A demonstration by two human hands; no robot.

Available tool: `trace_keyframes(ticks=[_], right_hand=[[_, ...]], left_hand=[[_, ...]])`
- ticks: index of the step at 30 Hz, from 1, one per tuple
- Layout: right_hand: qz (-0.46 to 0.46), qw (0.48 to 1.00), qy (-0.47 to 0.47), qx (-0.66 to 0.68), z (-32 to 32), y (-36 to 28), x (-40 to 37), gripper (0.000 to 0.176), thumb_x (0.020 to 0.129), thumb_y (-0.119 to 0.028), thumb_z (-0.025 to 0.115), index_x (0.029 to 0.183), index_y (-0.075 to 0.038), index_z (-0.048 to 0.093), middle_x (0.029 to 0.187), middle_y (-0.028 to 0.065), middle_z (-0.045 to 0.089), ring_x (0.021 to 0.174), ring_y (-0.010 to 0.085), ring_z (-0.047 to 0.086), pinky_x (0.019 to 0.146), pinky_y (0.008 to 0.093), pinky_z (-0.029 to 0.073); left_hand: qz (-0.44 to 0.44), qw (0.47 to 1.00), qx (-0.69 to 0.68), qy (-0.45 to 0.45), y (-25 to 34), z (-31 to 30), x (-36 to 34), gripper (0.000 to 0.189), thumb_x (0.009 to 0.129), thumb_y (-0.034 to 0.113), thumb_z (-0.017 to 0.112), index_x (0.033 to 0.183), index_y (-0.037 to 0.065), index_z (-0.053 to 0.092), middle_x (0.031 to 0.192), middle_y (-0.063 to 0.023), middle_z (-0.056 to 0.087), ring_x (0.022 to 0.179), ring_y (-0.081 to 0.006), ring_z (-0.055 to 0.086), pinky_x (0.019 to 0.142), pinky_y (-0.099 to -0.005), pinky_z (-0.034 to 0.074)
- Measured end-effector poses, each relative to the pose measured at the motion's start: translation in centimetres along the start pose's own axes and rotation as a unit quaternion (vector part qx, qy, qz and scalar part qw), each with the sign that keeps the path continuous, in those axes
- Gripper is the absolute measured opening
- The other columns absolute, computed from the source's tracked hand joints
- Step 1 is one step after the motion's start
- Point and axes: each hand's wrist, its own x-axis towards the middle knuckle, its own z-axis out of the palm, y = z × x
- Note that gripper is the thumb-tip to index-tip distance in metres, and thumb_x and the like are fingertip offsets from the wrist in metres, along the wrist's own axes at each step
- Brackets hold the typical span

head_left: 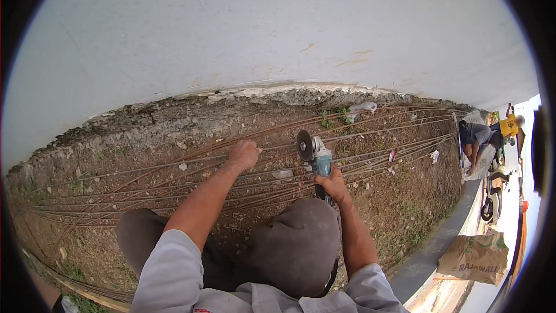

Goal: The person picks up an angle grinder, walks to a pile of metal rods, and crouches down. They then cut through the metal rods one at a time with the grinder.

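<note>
My right hand (331,184) is wrapped round the teal and black body of an angle grinder (322,164). The grinder's dark cutting disc (304,145) stands upright at its far end, just above the rods and to the right of my left hand. Closed fingers of my left hand (245,154) grip one of the long thin steel rods (197,159); the fingertips are partly hidden. Several more rusty steel rods (260,197) run left to right across the ground, in front of and under my bent knees (295,237).
A pale wall (278,29) with a rough broken base (174,110) rises ahead. Stones, weeds and a clear plastic bag (362,109) lie on the soil. At right are a concrete edge (417,266), a brown paper sack (474,259), a motorbike (492,188) and two people (480,133).
</note>
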Motion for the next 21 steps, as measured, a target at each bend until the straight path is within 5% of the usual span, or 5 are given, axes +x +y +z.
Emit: trace_keyframes(ticks=[15, 21], right_hand=[[0.027, 0.999, -0.013, -0.011, -0.2, -1.1, 0.9, 0.059, 0.068, -0.018, 0.073, 0.118, 0.007, 0.054, 0.098, 0.0153, 0.067, 0.088, 0.0246, 0.064, 0.082, 0.0329, 0.049], [0.007, 1.000, 0.003, 0.022, 0.2, -1.1, 0.8, 0.052, 0.067, -0.019, 0.074, 0.111, 0.004, 0.058, 0.091, 0.0122, 0.065, 0.081, 0.0233, 0.061, 0.075, 0.0350, 0.049]], left_hand=[[-0.016, 1.000, -0.011, 0.002, 0.8, -0.2, -0.4, 0.045, 0.096, 0.044, 0.056, 0.103, 0.001, 0.067, 0.104, -0.0174, 0.067, 0.103, -0.0353, 0.062, 0.087, -0.0499, 0.050], [-0.016, 1.000, -0.007, 0.011, 0.8, -0.1, -0.6, 0.044, 0.096, 0.044, 0.056, 0.101, 0.002, 0.067, 0.101, -0.0171, 0.067, 0.101, -0.0350, 0.063, 0.085, -0.0499, 0.051]])
